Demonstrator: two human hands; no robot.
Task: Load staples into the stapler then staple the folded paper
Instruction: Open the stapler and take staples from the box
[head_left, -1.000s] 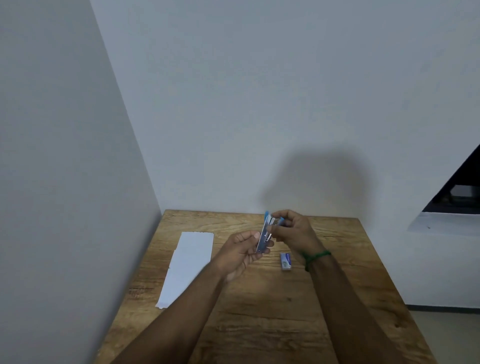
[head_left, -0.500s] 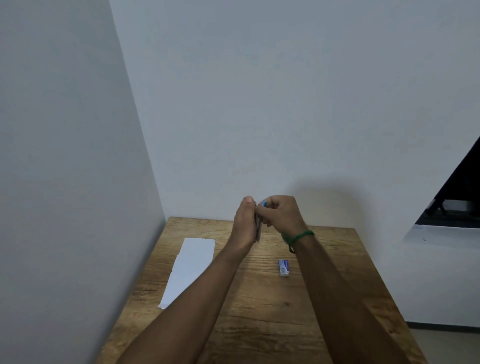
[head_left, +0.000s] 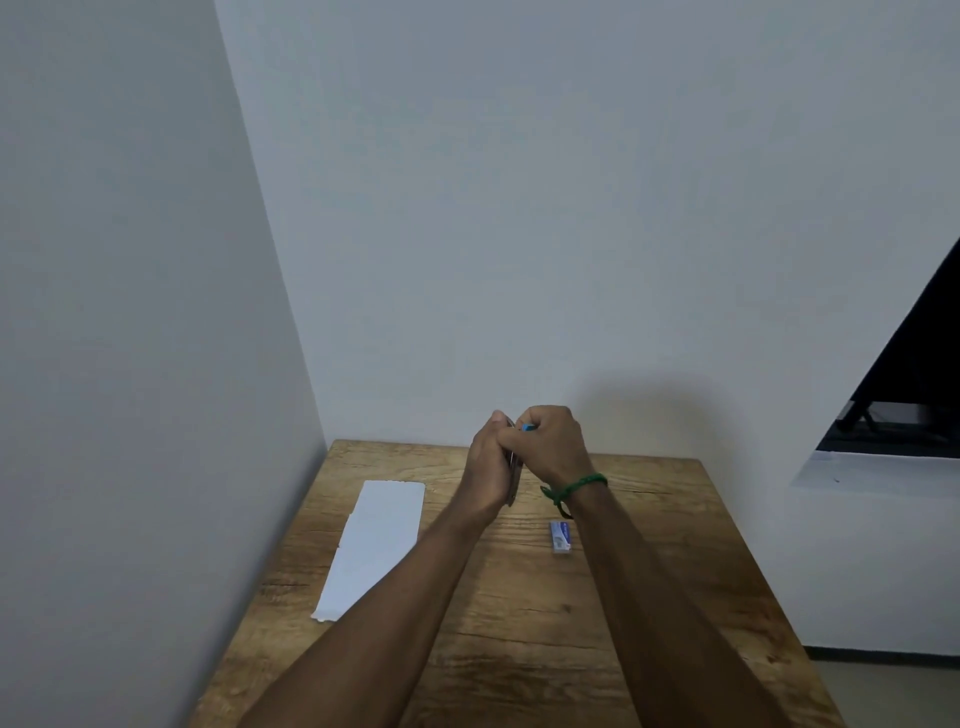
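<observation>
Both hands are raised together above the far half of the wooden table (head_left: 519, 649). My left hand (head_left: 485, 465) wraps the metal stapler (head_left: 512, 480), held upright on edge and mostly hidden by the palm. My right hand (head_left: 550, 447), with a green cord at the wrist, presses on the stapler's top, where a blue tip (head_left: 528, 427) shows. The folded white paper (head_left: 376, 540) lies flat on the table's left side. A small blue-and-white staple box (head_left: 560, 537) rests on the table under my right wrist.
The table sits in a corner, with one grey wall close on the left and another right behind it. At the right edge a white ledge (head_left: 878, 473) carries a dark screen (head_left: 914, 374).
Both hands have lifted higher and closed together around the stapler, which showed clearly between the fingers a second ago and is now mostly covered. The view has tilted slightly.
</observation>
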